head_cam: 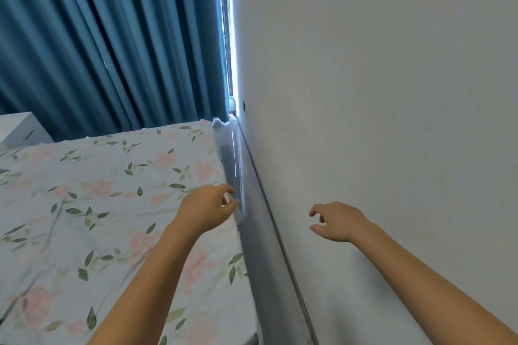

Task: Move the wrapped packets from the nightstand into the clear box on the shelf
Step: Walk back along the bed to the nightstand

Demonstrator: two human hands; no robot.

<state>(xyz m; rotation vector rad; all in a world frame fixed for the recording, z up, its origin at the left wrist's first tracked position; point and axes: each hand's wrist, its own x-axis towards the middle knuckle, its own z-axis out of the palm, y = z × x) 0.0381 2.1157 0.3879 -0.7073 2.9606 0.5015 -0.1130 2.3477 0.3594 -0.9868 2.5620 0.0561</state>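
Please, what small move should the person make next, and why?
Probably turn toward the shelf: the left hand already pinches a small pale packet, but only the bed, curtain and wall show, no clear box. The right hand hangs loosely curled, holding nothing.

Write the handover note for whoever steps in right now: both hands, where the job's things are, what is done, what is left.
Left hand: fingers pinch a small pale packet, over the bed edge by the floor gap.
Right hand: holds nothing, fingers loosely curled, in front of the wall.
A white cabinet corner shows far left; whether it is the nightstand, cannot tell. Clear box and shelf are out of view.
Done: one packet in hand.
Left: find the box, drop it in; packets remaining unknown.
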